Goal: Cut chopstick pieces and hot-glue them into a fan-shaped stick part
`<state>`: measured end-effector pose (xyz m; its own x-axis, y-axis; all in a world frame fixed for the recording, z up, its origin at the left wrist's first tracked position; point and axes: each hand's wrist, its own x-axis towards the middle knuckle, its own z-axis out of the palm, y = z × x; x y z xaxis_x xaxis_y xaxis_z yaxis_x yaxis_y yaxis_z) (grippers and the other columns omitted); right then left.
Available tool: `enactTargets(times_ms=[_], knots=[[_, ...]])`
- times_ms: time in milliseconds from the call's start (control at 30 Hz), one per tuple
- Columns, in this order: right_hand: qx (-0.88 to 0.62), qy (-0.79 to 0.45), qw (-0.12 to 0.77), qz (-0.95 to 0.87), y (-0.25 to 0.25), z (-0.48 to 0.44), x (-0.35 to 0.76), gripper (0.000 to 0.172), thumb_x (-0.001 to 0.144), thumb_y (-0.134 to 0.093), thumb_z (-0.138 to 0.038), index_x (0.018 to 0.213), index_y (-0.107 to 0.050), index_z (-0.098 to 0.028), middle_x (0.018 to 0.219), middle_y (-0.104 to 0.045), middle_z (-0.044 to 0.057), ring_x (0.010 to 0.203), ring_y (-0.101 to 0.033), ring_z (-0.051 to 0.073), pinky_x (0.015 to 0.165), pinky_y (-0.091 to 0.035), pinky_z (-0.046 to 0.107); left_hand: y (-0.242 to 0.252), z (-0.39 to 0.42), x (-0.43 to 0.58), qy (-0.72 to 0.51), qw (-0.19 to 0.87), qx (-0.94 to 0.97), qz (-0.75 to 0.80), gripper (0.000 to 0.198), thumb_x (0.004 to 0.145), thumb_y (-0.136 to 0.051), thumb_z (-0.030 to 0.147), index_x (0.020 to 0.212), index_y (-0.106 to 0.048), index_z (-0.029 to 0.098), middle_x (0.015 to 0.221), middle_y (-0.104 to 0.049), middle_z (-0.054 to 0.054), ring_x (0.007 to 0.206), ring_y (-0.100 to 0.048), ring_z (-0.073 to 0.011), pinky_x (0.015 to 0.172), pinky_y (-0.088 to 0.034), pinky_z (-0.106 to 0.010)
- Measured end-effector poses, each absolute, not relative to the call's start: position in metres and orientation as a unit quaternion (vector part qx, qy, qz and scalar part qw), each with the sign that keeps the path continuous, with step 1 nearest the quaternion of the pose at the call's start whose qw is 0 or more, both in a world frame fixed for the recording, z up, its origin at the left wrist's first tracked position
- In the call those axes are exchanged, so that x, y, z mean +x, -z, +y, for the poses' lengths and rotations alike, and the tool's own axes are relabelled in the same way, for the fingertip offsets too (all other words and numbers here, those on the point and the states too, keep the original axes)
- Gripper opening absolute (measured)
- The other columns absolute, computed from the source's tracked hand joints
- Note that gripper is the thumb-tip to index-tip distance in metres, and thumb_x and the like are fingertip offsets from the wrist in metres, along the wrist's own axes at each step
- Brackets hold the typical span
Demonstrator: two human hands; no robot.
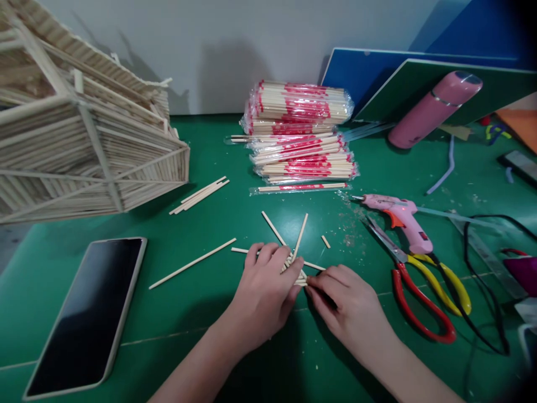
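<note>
My left hand [264, 291] lies curled over a small cluster of wooden sticks [296, 267] on the green table [210, 229], fingers bent around them. My right hand [344, 305] pinches the ends of the same sticks from the right. Several stick ends fan out beyond my fingers toward the back. One long loose stick [192, 263] lies just left of my left hand, and a short stick offcut [325, 241] rests behind my right hand.
A smartphone [86, 316] lies at front left. A large stick-built structure [75, 123] stands at back left. Packs of wrapped chopsticks [300, 131] are stacked at the back. A pink glue gun [398, 218], red-and-yellow scissors [423, 296], a pink bottle [434, 109] and black cable [482, 296] are on the right.
</note>
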<state>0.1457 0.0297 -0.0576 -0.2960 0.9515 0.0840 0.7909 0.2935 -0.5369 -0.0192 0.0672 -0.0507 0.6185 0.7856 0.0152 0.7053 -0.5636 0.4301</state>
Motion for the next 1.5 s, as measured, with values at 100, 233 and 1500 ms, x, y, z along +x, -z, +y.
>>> enactTargets(times_ms=[100,233,1500], knots=[[-0.561,-0.204,0.19,-0.78,0.057,0.03,0.145,0.018,0.082,-0.046,-0.019,0.082,-0.065,-0.017,0.068,-0.057,0.004,0.066,-0.05,0.015,0.061,-0.039,0.028,0.051,0.067,-0.019,-0.096,0.194,0.878,0.426,0.03,0.079,-0.04,0.02,0.106,-0.052,0.019,0.099,-0.051,-0.009,0.096,-0.041,-0.0253,0.086,-0.029,-0.049],[-0.565,-0.21,0.197,-0.773,0.057,0.03,0.145,0.019,0.082,-0.047,-0.019,0.08,-0.065,-0.017,0.067,-0.056,0.004,0.065,-0.05,0.015,0.06,-0.039,0.028,0.051,0.067,-0.019,-0.092,0.195,0.88,0.424,0.03,0.08,-0.039,0.02,0.107,-0.052,0.019,0.099,-0.051,-0.009,0.096,-0.041,-0.0251,0.086,-0.029,-0.048],[-0.569,-0.203,0.218,-0.766,0.059,0.029,0.144,0.016,0.081,-0.047,-0.017,0.082,-0.064,-0.019,0.069,-0.056,0.003,0.067,-0.05,0.015,0.063,-0.038,0.027,0.061,0.057,-0.023,-0.173,0.139,0.874,0.431,0.023,0.079,-0.047,0.02,0.1,-0.057,0.018,0.106,-0.06,-0.008,0.101,-0.05,-0.0227,0.092,-0.033,-0.048]])
